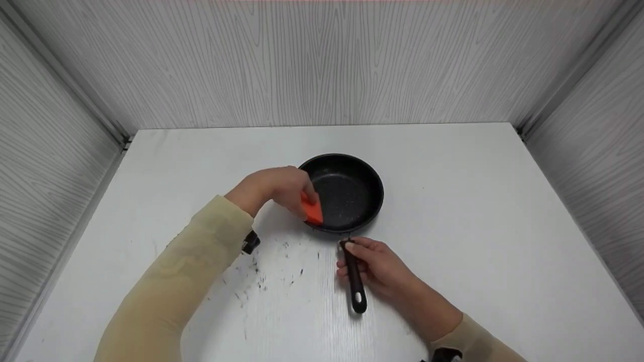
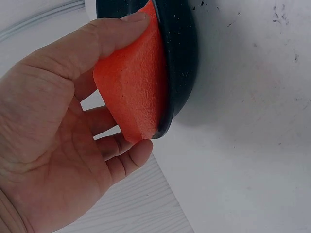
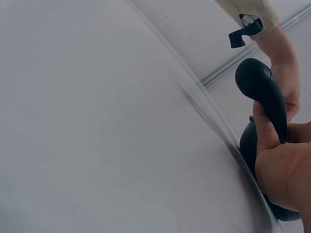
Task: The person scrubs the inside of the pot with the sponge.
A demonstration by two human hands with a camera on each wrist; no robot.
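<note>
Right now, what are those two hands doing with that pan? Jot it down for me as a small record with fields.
Left hand: holds an orange sponge at the left edge of the frying pan, head view
Right hand: grips the black handle
Frying pan: black, open side up; contact under its base hidden
Tabletop: white, dark specks left of the handle

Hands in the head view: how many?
2: left hand, holding an orange block at the left side of the black pan; right hand, gripping the pan's handle. No others show.

Rough matt sponge [image 2: 133, 87], smooth handle [image 1: 355, 275]
</note>
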